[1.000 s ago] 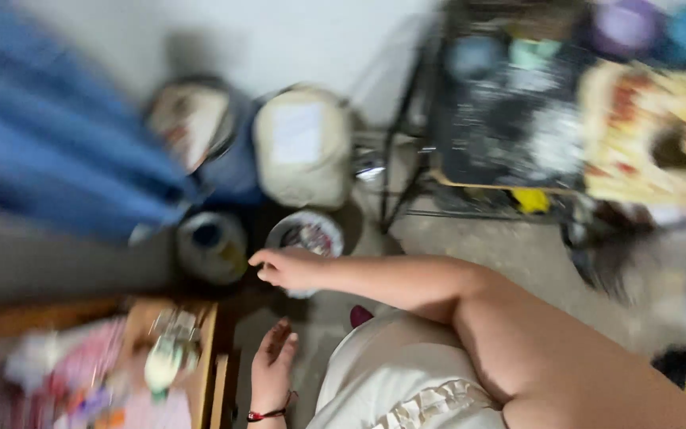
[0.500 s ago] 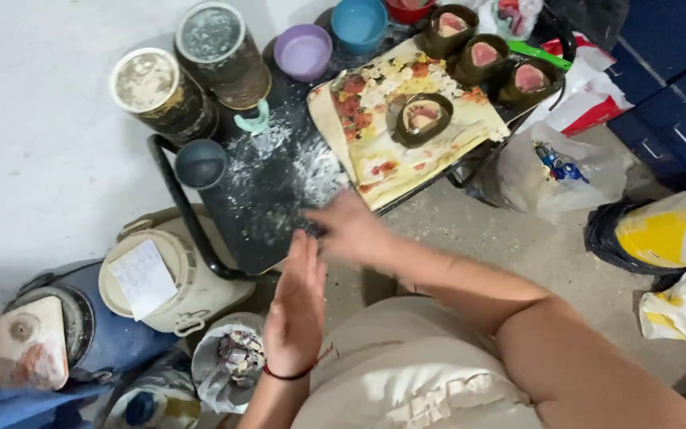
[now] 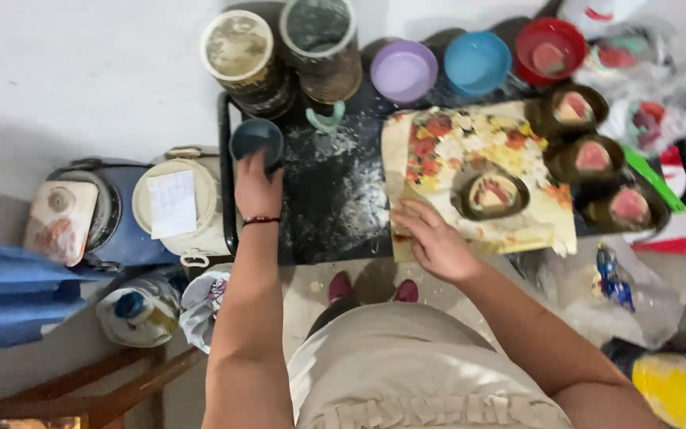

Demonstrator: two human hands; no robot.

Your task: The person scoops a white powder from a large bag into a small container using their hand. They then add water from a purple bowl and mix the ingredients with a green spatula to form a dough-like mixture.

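My left hand (image 3: 257, 187) grips the near rim of a small dark blue cup (image 3: 256, 138) at the left end of a low black table (image 3: 329, 214) dusted with white flour. My right hand (image 3: 432, 238) rests with fingers spread on the near left corner of a floral-patterned board (image 3: 454, 147), holding nothing. On that board, just right of my right hand, sits a dark leaf cup (image 3: 494, 195) with pink and white filling. Three more filled leaf cups (image 3: 593, 156) stand along the board's right side.
Two round tins (image 3: 240, 52) stand at the table's back left, with a lilac bowl (image 3: 403, 70), a blue bowl (image 3: 477, 62) and a red bowl (image 3: 550, 49) behind the board. A cream lidded bucket (image 3: 176, 208) and a blue container (image 3: 81, 218) sit left of the table. Plastic bags (image 3: 621, 278) lie right.
The view has swung to look straight down at the table. My left hand has gone from near my right hand out to the dark blue cup; my right hand has moved onto the floral board.
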